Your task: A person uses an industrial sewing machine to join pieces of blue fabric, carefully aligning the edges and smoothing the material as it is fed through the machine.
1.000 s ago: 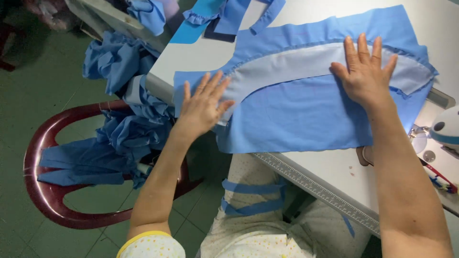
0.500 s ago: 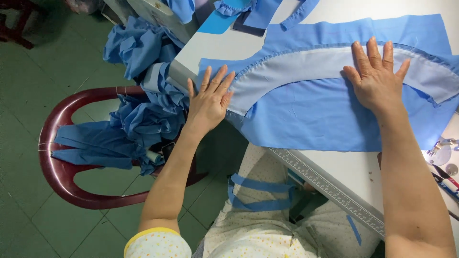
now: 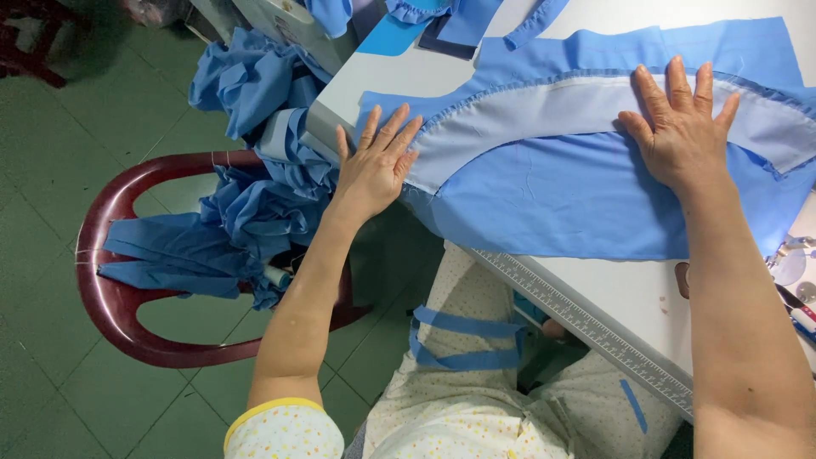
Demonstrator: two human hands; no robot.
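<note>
Both hands lie flat and open, fingers spread, pressed palm-down on the blue fabric piece that lies across the white table. Nothing is gripped; each hand simply weighs the cloth down. The left hand sits at the piece's left end, right by the table's corner, its fingertips reaching onto the pale grey facing where that band curves downward. The right hand is well apart from it, farther along the cloth, palm on the blue and fingers across the grey band's straighter run. So the piece runs sideways between the hands, its long axis going left to right along the table, roughly in line with the ruler strip on the near table edge. The grey facing arcs like a neckline: it runs high and nearly level under the right hand, then sweeps down to a point beside the left. The cloth's near edge hangs slightly over the table toward the person's lap. Each hand covers its own end, neither nearer to the middle. Off to the left, a heap of blue garments spills over a dark red plastic chair, and more blue offcuts lie at the table's far side.
</note>
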